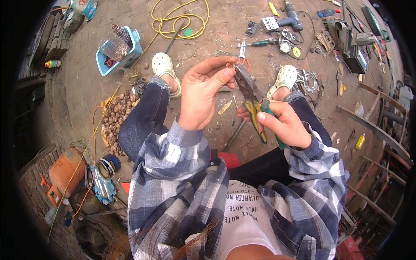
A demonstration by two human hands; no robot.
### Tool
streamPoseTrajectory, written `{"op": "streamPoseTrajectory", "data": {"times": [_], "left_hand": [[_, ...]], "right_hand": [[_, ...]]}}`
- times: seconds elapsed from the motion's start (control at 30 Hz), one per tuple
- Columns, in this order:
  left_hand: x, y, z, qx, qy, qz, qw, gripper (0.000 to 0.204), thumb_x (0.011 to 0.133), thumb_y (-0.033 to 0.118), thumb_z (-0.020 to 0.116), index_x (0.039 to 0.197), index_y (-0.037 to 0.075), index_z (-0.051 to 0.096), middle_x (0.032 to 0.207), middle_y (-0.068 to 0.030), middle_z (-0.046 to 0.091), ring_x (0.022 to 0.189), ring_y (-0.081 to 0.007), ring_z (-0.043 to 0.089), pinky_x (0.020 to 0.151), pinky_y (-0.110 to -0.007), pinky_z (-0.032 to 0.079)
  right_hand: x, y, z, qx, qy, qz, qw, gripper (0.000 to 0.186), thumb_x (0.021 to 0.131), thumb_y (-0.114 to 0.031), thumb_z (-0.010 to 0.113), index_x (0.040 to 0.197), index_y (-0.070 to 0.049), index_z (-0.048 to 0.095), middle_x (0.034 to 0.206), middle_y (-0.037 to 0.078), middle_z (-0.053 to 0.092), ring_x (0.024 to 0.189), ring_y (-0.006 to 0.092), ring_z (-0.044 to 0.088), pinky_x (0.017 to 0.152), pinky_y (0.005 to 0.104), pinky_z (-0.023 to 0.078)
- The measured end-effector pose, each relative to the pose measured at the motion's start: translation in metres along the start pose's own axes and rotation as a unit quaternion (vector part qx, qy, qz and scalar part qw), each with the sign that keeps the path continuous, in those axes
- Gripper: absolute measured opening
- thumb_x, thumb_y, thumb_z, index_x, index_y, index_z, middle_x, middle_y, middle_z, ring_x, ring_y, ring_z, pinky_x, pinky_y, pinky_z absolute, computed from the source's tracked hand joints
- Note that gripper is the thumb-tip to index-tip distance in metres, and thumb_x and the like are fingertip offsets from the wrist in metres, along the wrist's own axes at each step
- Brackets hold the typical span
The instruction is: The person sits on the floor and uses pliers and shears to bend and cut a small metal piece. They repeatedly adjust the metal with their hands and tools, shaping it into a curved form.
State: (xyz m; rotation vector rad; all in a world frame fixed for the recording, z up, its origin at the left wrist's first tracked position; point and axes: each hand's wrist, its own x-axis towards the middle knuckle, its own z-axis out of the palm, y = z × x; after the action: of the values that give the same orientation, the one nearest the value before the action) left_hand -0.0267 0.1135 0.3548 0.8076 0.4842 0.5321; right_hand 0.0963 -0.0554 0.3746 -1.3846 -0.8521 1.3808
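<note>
Your right hand point(288, 123) grasps green-and-yellow-handled metal shears point(248, 84) at 12 o'clock, blades toward 11. Your left hand point(199, 91) pinches by blade tips — perhaps steadying work; what sits between fingertips, can't tell. Beneath: dusty brown floor point(125, 19) — brown round walnuts point(121, 112) at 10, rusty metal rack point(373, 130) at 2.

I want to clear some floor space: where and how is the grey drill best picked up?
Take the drill by its handle, the narrower stretch between the body and the battery. Coming from above looks best: it appears to lie on its side, and loose metal parts sit close on the side nearer the person.
</note>
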Motion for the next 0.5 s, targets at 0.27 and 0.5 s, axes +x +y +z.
{"op": "streamPoseTrajectory", "data": {"times": [0.27,0.5], "left_hand": [[0.0019,-0.0009,-0.0004,0.075,-0.019,0.047,0.996,0.021,0.084,-0.002,0.064,0.104,-0.004,0.064,0.099,-0.0153,0.068,0.077,-0.0133,0.063,0.068,-0.024,0.053],[0.0026,-0.0048,0.0000,0.090,-0.006,0.061,0.994,0.021,0.083,-0.003,0.065,0.104,-0.004,0.065,0.098,-0.0165,0.068,0.075,-0.0147,0.064,0.069,-0.024,0.054]], "right_hand": [[-0.0003,0.0038,0.0045,-0.182,0.090,-0.054,0.978,0.024,0.086,-0.018,0.064,0.085,0.005,0.062,0.064,0.011,0.053,0.056,0.0213,0.053,0.055,0.0322,0.042],[-0.0006,0.0001,0.0081,-0.300,0.147,-0.067,0.940,0.028,0.081,-0.019,0.070,0.078,0.006,0.058,0.069,0.019,0.057,0.061,0.0348,0.057,0.056,0.0378,0.044]]}}
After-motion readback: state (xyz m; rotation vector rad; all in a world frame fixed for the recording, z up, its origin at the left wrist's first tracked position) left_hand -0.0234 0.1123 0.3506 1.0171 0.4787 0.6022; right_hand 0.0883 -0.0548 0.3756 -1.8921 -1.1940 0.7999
